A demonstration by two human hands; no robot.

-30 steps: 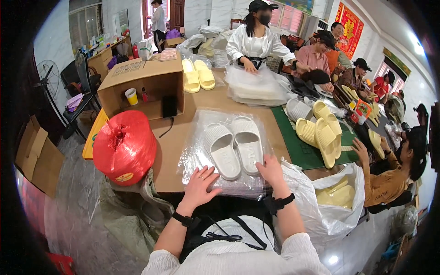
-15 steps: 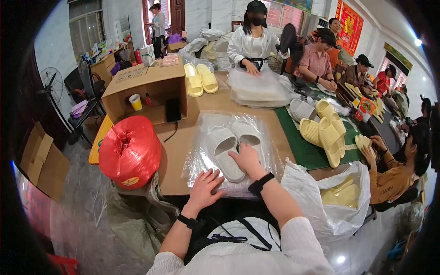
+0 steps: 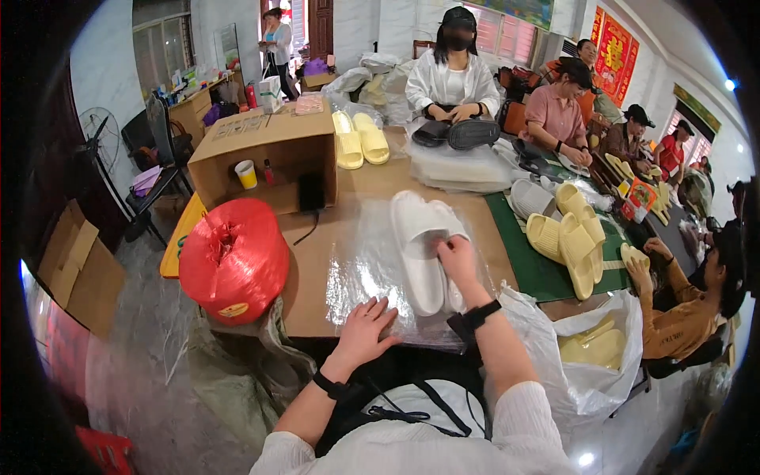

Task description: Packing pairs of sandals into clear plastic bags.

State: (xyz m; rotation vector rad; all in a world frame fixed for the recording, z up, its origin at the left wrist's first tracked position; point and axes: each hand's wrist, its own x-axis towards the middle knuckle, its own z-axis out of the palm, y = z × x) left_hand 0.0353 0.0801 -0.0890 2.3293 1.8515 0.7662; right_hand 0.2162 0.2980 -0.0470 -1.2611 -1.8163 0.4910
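Observation:
A pair of white slide sandals leans to one side over a stack of clear plastic bags on the brown table. My right hand pinches the pair near its middle, fingers closed; its fingertips are partly hidden against the sandals. The right sandal is mostly covered by the left one and by my hand. My left hand lies flat on the near edge of the bags, fingers stretched out, holding nothing.
A red twine roll and an open cardboard box stand left. Yellow slides lie beyond. Right are a green mat with yellow and grey slides and a white sack. A co-worker opposite handles black slides; several others sit right.
My right hand has tipped the white slides up onto their side, shifting them slightly right. My left hand stays flat on the bags. Opposite, the co-worker has brought black slides down over the bag pile.

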